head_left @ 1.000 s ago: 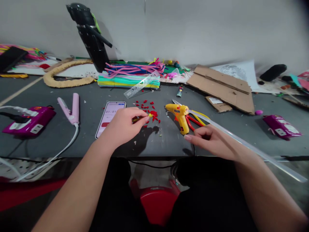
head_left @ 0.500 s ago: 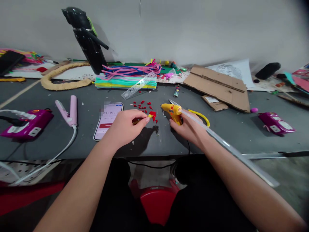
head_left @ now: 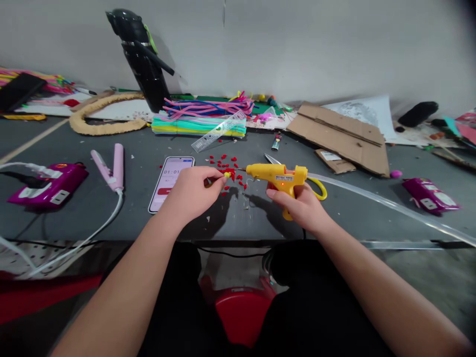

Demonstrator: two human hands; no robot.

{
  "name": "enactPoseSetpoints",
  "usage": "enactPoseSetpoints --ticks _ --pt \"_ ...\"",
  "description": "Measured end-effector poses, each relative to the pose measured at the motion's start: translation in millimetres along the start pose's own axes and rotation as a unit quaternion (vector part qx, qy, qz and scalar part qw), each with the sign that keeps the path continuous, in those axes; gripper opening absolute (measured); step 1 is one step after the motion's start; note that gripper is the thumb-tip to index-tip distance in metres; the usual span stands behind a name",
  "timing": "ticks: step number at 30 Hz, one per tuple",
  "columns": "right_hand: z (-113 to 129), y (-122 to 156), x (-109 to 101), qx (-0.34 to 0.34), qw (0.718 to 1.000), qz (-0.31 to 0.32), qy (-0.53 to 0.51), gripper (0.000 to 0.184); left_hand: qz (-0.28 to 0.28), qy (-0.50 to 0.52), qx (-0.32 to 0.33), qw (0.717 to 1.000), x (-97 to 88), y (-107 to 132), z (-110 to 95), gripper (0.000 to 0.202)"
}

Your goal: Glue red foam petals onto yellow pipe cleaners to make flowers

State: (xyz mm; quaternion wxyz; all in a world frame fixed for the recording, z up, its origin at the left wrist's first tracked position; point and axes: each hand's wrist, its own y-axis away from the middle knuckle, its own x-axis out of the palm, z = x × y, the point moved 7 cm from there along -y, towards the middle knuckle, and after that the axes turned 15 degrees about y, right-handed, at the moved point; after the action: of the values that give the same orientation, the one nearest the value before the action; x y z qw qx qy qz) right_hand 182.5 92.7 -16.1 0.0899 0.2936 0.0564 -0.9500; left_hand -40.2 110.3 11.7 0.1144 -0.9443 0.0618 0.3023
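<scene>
My right hand grips the handle of a yellow hot glue gun, held level with its nozzle pointing left; a long clear glue stick trails from its back. My left hand pinches a small stick with a yellow and red tip just in front of the nozzle. Several small red cut pieces lie scattered on the grey table behind them. A phone showing a timer lies left of my left hand.
A pink hair straightener and a magenta power strip sit at the left, another magenta power strip at the right. Pipe cleaners, a clear ruler, cardboard, scissors, a lighter and a black bottle lie behind.
My right hand reached the glue gun lying on the table, picked it up and turned its nozzle toward the piece in my left hand. The left hand barely moved.
</scene>
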Motion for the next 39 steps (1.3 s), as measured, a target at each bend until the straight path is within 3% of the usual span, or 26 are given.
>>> enactPoseSetpoints --ticks 16,39 --pt "0 -1 8 -0.012 1.0 -0.015 0.007 0.015 0.006 -0.002 0.014 1.0 2.1 1 -3 0.026" --pt "-5 0 9 -0.018 1.0 -0.014 0.006 0.024 0.006 0.003 0.013 1.0 2.1 2 -3 0.022"
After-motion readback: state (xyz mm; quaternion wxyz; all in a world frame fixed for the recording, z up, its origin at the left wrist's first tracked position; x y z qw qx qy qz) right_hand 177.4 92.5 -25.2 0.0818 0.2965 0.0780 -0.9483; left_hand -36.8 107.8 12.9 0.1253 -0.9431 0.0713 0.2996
